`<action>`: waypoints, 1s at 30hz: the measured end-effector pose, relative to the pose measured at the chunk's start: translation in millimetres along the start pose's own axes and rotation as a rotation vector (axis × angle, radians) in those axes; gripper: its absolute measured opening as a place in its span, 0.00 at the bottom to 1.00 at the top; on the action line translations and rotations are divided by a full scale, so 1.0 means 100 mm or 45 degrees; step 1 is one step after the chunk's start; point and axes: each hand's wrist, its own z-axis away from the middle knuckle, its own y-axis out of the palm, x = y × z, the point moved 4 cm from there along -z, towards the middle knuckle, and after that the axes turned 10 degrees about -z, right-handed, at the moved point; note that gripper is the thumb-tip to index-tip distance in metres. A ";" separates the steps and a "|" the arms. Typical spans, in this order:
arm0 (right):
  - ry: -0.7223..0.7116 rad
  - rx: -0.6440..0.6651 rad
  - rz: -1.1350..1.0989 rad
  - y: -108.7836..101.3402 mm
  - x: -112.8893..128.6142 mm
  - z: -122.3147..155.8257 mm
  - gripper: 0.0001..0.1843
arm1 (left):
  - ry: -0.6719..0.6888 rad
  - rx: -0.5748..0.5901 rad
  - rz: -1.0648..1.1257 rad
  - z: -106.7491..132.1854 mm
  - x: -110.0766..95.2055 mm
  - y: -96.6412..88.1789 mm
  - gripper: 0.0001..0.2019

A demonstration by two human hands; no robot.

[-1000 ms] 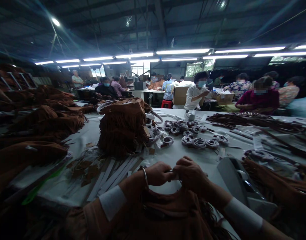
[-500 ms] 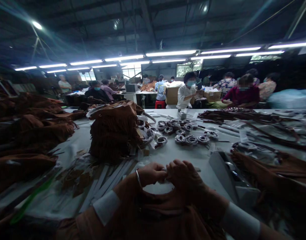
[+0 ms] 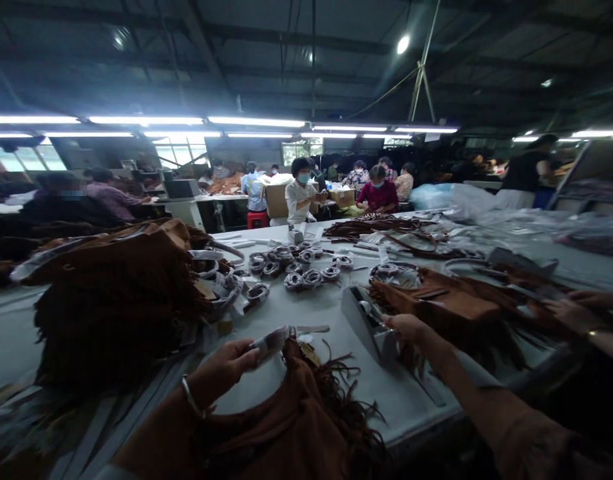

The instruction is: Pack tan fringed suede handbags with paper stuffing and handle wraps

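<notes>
My left hand (image 3: 226, 367) is closed around the film-wrapped strap handle (image 3: 273, 341) of a brown fringed bag (image 3: 291, 420). The bag lies at the table's front edge, its fringe spread to the right. Farther right, my right hand (image 3: 411, 331) reaches to the near end of a grey tape dispenser (image 3: 359, 320). Its fingers are pressed together there; whatever they pinch is too small and dark to make out. A bracelet (image 3: 192, 397) circles my left wrist.
A tall stack of brown fringed bags (image 3: 116, 287) stands at left. Several coiled, wrapped straps (image 3: 311, 278) lie mid-table. More brown bags (image 3: 446, 297) lie beyond the dispenser, beside a co-worker's hands (image 3: 576, 310). Loose brown straps (image 3: 361, 227) are at the back; people sit behind.
The view has swung right. My right hand has left the strap beside my left hand and moved right to the tape dispenser. My left hand still holds the strap.
</notes>
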 end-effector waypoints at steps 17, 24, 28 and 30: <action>0.290 -0.031 -0.275 0.20 -0.63 0.79 0.11 | -0.032 -0.110 -0.153 0.00 -0.01 -0.02 0.22; -0.084 0.594 -0.611 1.37 0.54 1.22 0.20 | 0.005 -0.290 -0.294 0.08 -0.04 0.04 0.17; -0.129 0.700 -0.807 2.05 1.18 1.42 0.22 | 0.081 -0.407 -0.388 0.14 -0.12 0.07 0.16; -0.132 0.664 -0.793 2.25 1.33 1.44 0.21 | 0.114 -0.483 -0.459 0.17 -0.14 0.08 0.16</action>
